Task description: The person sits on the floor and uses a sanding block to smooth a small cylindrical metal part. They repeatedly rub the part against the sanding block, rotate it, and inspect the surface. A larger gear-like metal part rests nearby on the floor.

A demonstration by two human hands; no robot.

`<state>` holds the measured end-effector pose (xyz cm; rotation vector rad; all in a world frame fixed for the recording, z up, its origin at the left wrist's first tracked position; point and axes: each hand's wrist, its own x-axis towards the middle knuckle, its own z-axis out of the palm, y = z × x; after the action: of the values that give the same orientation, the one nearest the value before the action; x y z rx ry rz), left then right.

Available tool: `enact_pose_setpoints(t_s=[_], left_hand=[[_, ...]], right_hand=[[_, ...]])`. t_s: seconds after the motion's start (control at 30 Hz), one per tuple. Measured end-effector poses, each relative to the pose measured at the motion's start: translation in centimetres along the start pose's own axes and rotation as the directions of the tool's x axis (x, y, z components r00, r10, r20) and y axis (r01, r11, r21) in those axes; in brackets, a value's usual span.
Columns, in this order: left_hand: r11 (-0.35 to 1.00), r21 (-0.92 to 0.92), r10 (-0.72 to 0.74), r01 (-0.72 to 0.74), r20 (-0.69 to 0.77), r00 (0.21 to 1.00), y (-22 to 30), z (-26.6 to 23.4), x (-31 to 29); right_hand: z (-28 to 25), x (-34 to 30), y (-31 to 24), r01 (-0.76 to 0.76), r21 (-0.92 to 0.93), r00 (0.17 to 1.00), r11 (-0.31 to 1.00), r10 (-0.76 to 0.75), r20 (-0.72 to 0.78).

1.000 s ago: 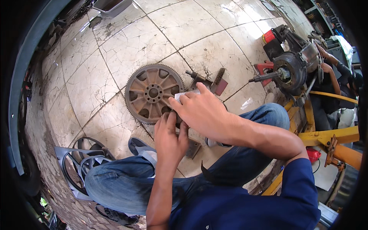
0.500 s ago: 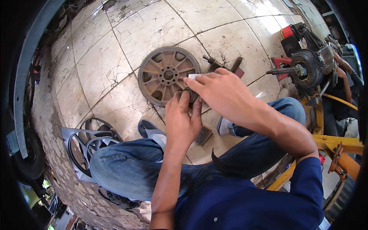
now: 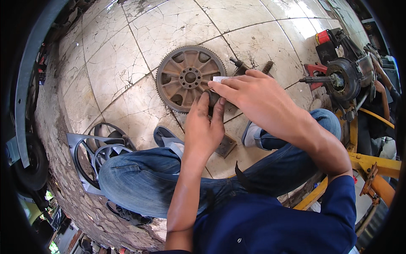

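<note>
My left hand (image 3: 204,132) is closed, thumb and fingers gripping a small dark, rounded metal part (image 3: 215,98) that is mostly covered. Over that part lies my right hand (image 3: 264,98), its fingers pressed together on a pale, paper-like piece (image 3: 218,78) whose edge sticks out past the fingertips. The material of the piece cannot be made out. Just beyond both hands, a rusty toothed flywheel (image 3: 191,67) lies flat on the tiles. A dark metal block (image 3: 226,146) rests on the floor near my left wrist.
Behind my right hand lie a dark metal tool (image 3: 240,67) and a brush-like piece (image 3: 267,67). A hub with a shaft (image 3: 338,79) stands at the right by a red stand (image 3: 314,73) and yellow frame (image 3: 374,164). A fan shroud (image 3: 84,163) leans at left. Another person's arm (image 3: 382,91) shows far right.
The whole view has shifted slightly, so the flywheel sits a little higher and further right. My right hand has slid slightly over the part; both grips look the same.
</note>
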<state>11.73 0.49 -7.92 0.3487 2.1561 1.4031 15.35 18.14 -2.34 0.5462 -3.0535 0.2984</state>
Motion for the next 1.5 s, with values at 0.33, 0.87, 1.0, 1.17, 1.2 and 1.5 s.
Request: enact_pose_setpoints(t_s=[0.33,0.87,1.0,1.17,1.2,1.5], left_hand=[[0.949,0.031,0.313,-0.313,-0.03,0.949,2.1,-0.4,-1.2],[0.994,0.022,0.11,-0.108,-0.125,0.986,0.0,-0.3,-0.6],[0.993,0.088,0.092,-0.082,-0.126,0.988,0.3,-0.3,-0.6],[0.998,0.061,-0.021,0.028,-0.115,0.993,0.4,-0.6,-0.3],[0.983,0.183,-0.004,0.026,-0.123,0.992,0.3,-0.5,-0.2],[0.979,0.17,0.124,-0.11,-0.075,0.989,-0.5,0.3,-0.3]], right_hand=[[-0.6,0.0,1.0,-0.155,0.072,0.983,0.985,0.161,-0.088],[-0.9,0.3,-0.4,0.009,0.05,0.991,0.999,-0.002,-0.134],[-0.1,0.5,-1.0,-0.021,0.015,0.993,1.0,0.023,-0.113],[0.3,0.1,-1.8,-0.075,-0.089,0.997,0.993,0.073,-0.026],[0.4,0.1,-1.8,-0.06,-0.065,0.998,0.996,0.059,-0.015],[0.7,-0.2,-1.4,-0.116,-0.063,0.99,0.991,0.12,0.073]])
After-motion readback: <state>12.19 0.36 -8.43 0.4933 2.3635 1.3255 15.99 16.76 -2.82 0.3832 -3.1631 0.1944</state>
